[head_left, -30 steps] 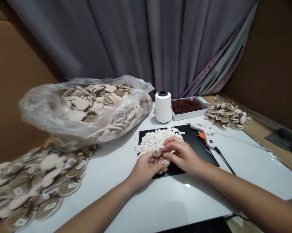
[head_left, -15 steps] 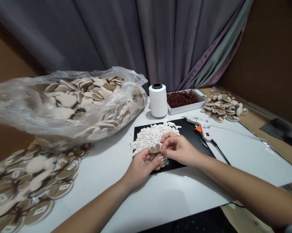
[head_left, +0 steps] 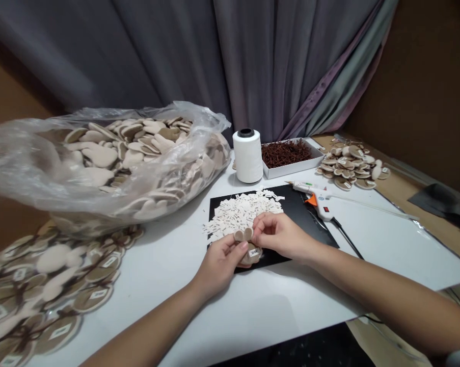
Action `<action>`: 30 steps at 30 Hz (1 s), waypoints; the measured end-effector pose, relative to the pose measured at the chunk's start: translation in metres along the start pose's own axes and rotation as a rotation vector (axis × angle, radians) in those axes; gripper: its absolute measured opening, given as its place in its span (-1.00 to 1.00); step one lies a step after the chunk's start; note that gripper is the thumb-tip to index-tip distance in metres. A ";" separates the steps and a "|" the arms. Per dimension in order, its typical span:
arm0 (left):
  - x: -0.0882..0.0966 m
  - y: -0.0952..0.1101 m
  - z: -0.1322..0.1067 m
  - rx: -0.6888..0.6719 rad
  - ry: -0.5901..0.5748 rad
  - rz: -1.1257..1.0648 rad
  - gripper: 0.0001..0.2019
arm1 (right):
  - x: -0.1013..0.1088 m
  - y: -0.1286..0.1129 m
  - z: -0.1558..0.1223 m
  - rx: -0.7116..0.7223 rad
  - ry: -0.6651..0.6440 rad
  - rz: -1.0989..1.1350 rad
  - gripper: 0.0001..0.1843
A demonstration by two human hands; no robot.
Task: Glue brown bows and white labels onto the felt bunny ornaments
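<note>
Compared with half a second before, the thumb of the left hand (head_left: pixel 220 261) has shifted back toward the wrist side, so the small white label (head_left: pixel 254 253) on the rabbit-shaped piece (head_left: pixel 255 259) is now seen more fully; the view itself has also slid slightly.

The left hand is clamped on this piece, with the thumb on its front and the other fingers at its side and behind. The piece is held above the near part of the black mat (head_left: pixel 321 232), its two rounded ears directed away from the person and its brown face upward. The right hand (head_left: pixel 281 233) has its thumb and forefinger brought near together at the right ear; I cannot tell whether they pinch its edge or only touch it.

Behind the hands, a heap of paper labels (head_left: pixel 241 211) covers much of the mat. On the right side of the mat lies a white glue gun (head_left: pixel 322 203) with an orange trigger, its nozzle pointing to the left. Farther back, a cone of white thread (head_left: pixel 247 159) stands upright beside a white box (head_left: pixel 295 168) of dark brown bows (head_left: pixel 289 153). To the left, an open plastic bag (head_left: pixel 27 168) is full of plain pieces (head_left: pixel 102 154), and in front of it many labelled pieces (head_left: pixel 59 331) with brown bows are spread. Another pile of labelled pieces (head_left: pixel 352 164) lies at the far right.
</note>
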State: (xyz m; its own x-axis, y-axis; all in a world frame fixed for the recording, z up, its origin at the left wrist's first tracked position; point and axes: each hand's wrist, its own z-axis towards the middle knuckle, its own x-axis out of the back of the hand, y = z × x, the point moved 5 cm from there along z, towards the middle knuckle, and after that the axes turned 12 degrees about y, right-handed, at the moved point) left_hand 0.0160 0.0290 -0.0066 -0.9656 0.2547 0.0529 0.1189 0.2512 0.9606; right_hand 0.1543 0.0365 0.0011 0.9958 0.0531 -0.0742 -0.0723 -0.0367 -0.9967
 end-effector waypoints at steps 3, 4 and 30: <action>0.004 -0.001 0.002 -0.013 0.044 0.032 -0.65 | 0.000 -0.004 -0.001 0.037 -0.007 -0.036 -0.91; 0.005 -0.001 0.003 -0.017 0.059 0.030 -0.67 | 0.000 -0.004 -0.001 0.026 -0.014 -0.023 -0.90; 0.012 0.000 0.010 -0.082 0.136 -0.213 -0.75 | -0.003 -0.003 -0.005 -0.090 -0.105 -0.052 -0.83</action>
State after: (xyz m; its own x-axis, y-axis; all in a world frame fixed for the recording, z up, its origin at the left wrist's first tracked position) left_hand 0.0067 0.0412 -0.0087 -0.9896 0.0753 -0.1224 -0.1045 0.2079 0.9726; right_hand 0.1522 0.0316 0.0042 0.9865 0.1611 -0.0299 -0.0104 -0.1201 -0.9927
